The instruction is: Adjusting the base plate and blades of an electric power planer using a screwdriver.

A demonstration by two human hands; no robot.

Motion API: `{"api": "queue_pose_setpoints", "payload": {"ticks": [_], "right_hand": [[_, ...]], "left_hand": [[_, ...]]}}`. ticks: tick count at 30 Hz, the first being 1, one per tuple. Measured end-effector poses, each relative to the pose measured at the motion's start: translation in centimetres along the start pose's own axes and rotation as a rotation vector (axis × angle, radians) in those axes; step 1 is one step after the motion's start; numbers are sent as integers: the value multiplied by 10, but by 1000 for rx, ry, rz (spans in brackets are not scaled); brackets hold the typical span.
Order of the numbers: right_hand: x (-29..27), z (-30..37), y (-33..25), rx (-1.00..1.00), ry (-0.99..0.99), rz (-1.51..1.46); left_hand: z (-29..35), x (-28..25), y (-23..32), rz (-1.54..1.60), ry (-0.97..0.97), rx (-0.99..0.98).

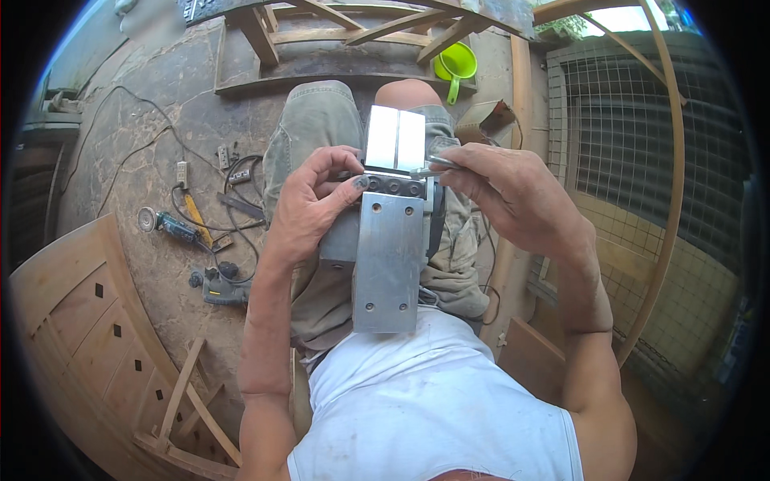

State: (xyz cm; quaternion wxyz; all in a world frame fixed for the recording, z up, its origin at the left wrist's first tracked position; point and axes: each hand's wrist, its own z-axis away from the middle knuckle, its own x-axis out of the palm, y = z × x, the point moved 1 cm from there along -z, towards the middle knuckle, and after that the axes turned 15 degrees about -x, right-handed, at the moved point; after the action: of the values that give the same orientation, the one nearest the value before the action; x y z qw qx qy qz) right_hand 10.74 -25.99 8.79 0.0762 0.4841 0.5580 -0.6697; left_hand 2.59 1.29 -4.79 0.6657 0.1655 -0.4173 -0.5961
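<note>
Planer-like metal power tool (389, 264), sole up, lies on person's lap between trousered legs (313, 132). Dark bolted strip (393, 186) crosses its middle. Left hand (313, 196) half-curled at tool's left edge, thumb against strip's left end. Right hand (517, 192) closed in pinch on slim metal piece (431, 170), its tip at strip's right end. On floor, left: angle grinder (172, 224), second power tool (223, 287) nearer, tangled cables. Near left: curved wooden panel (88, 276). Far right: green scoop (455, 64) and open box (485, 120). Right: wire mesh (618, 136).
</note>
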Motion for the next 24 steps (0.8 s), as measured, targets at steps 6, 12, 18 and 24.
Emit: {"api": "queue_pose_setpoints", "payload": {"ticks": [6,12,18,24], "right_hand": [[12,-12,-5,-99,-173,112],[12,-31,-7,-191,-319,226],[1,-48,-9,-339,-436,292],[5,-59,-8,-201,-568,281]], "left_hand": [[3,11,2,-107,108,7],[3,9,1,-116,113,50],[0,9,-1,-85,116,104],[-2,10,-1,-94,109,112]]}}
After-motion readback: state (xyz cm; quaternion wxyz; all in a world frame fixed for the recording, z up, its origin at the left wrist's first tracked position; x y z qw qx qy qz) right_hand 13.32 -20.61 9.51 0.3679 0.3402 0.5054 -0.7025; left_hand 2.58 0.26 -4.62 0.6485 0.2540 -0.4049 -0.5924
